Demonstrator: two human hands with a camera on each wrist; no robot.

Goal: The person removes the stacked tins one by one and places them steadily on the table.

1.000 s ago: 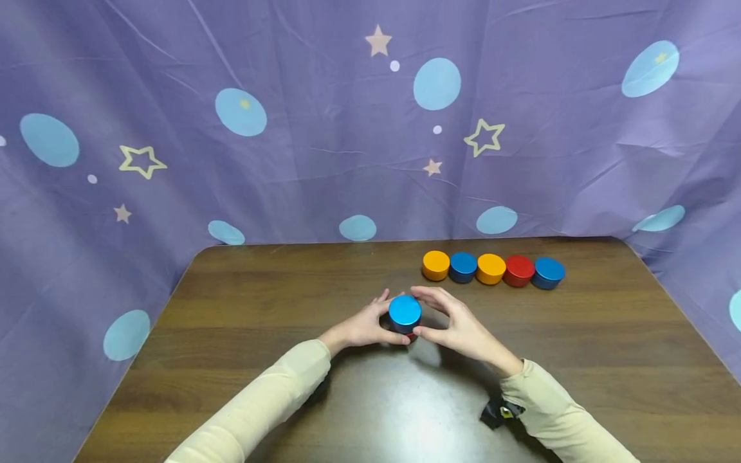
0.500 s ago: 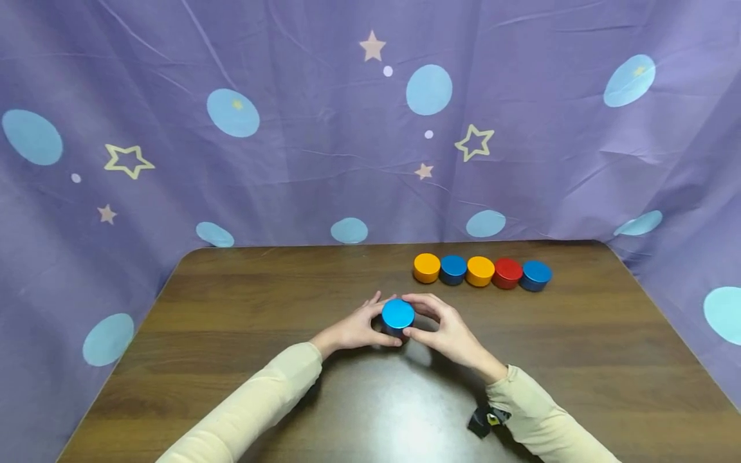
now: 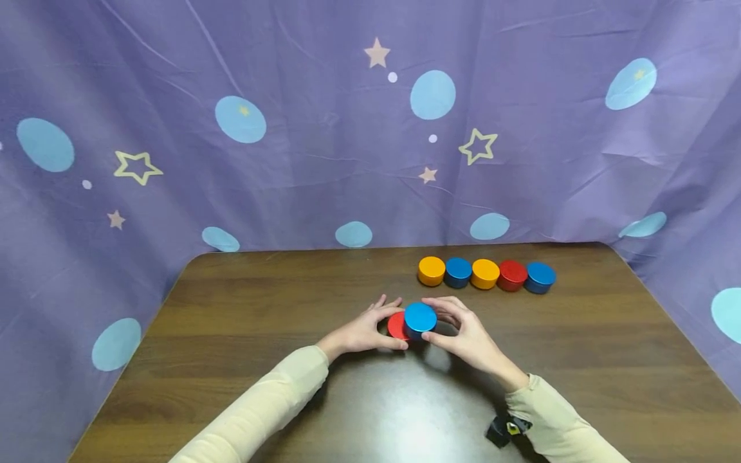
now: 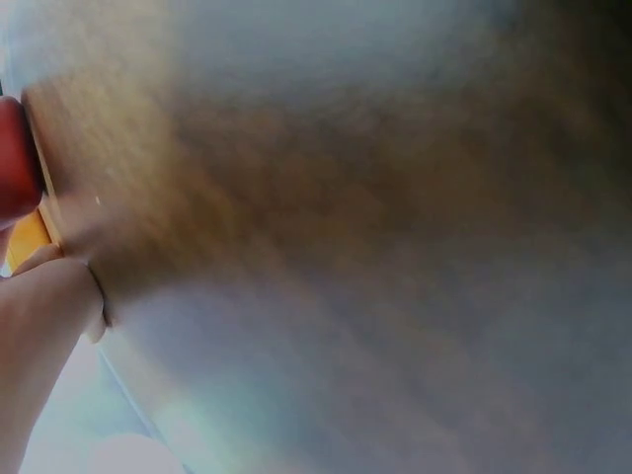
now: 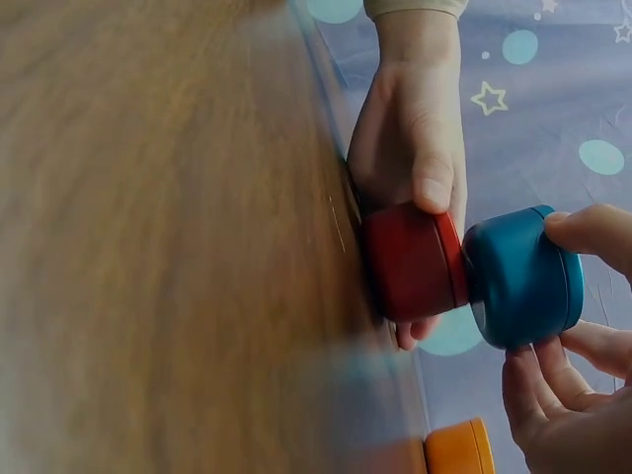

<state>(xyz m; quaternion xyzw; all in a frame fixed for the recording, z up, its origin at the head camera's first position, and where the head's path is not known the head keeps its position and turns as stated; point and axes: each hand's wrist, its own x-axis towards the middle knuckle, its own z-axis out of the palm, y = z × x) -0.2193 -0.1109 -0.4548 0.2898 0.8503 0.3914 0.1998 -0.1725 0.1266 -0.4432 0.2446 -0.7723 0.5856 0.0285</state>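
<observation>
A red round lidded tin (image 5: 410, 262) stands on the table within my left hand (image 3: 361, 330), whose thumb touches its rim in the right wrist view. My right hand (image 3: 467, 335) grips a blue round tin (image 3: 420, 320) between thumb and fingers. That blue tin is off the table, slightly tilted, just above and to the right of the red one, covering part of its lid in the head view. The two tins look to touch at the edge in the right wrist view. A bit of the red tin (image 4: 16, 163) also shows at the left wrist view's edge.
Several tins form a row near the table's back right, among them a yellow tin (image 3: 431, 271), a red tin (image 3: 512, 275) and a blue tin (image 3: 540, 278). The wooden table (image 3: 260, 296) ends at a purple patterned curtain (image 3: 301, 128).
The right hand has shifted the blue tin off the top of the red tin toward the right, baring the red lid. The left hand stays around the red tin.
</observation>
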